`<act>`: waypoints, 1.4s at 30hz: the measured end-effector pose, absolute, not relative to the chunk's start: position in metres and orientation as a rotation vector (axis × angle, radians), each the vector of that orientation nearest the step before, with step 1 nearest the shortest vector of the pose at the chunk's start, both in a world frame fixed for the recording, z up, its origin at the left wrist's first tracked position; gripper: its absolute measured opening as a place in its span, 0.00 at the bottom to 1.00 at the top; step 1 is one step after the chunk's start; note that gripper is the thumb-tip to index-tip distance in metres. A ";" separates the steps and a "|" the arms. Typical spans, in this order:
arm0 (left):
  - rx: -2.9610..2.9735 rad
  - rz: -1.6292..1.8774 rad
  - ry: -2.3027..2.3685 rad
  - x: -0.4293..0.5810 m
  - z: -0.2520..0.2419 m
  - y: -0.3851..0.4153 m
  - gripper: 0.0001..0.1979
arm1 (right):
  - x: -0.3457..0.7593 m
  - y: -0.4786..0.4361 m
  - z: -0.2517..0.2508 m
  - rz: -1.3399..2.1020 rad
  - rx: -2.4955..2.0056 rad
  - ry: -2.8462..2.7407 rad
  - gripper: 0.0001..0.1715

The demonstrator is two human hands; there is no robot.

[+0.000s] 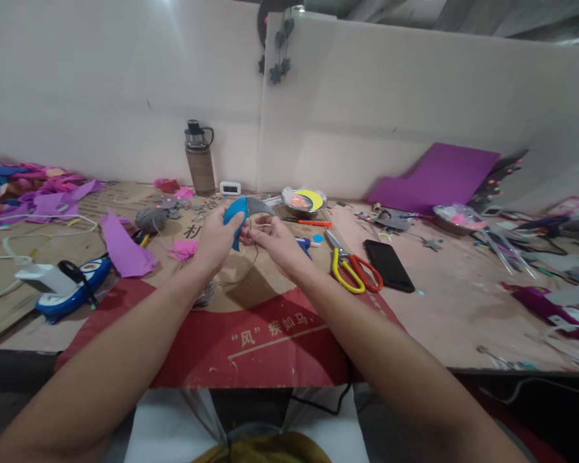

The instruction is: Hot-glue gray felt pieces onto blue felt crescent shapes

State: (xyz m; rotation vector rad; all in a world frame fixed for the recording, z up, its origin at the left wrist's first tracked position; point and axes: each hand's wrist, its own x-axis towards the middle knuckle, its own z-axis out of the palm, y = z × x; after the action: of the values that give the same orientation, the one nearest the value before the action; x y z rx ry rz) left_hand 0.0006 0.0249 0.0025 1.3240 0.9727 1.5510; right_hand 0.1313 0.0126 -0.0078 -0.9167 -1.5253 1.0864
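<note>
My left hand [218, 235] grips a felt crescent [236, 209], part bright blue and part grey, with the thumb pressed on its blue face. Close beside it, the fingers of my right hand [273, 241] are pinched together at the crescent's lower edge on a strand of grey yarn [257, 256]. That strand loops down below the hands toward a small grey yarn ball [204, 294], partly hidden behind my left forearm. The fingertips overlap the felt, so the exact contact there is hard to make out.
Scissors [352, 265] with yellow and red handles and a black phone [389, 265] lie to the right. Behind stand a bottle [200, 161] and a bowl [303, 202] with a yellow crescent. At left are a power strip [74, 286], a grey yarn ball [151, 220] and purple felt [128, 247].
</note>
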 end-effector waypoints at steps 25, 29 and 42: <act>1.751 1.223 1.251 0.003 0.005 0.013 0.07 | 0.167 0.014 0.021 0.096 -1.032 -1.788 0.03; 1.780 1.188 1.241 0.002 0.004 0.013 0.07 | 0.171 0.015 0.021 0.134 -1.016 -1.770 0.02; 1.842 1.092 1.378 0.005 0.012 0.006 0.07 | 0.172 0.017 0.023 0.568 -1.043 -1.675 0.05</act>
State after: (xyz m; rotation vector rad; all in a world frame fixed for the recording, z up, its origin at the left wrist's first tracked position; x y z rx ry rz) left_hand 0.0049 0.0059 0.0117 1.8420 1.3783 1.0923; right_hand 0.1718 0.0174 0.0228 -1.0426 -1.6747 0.5681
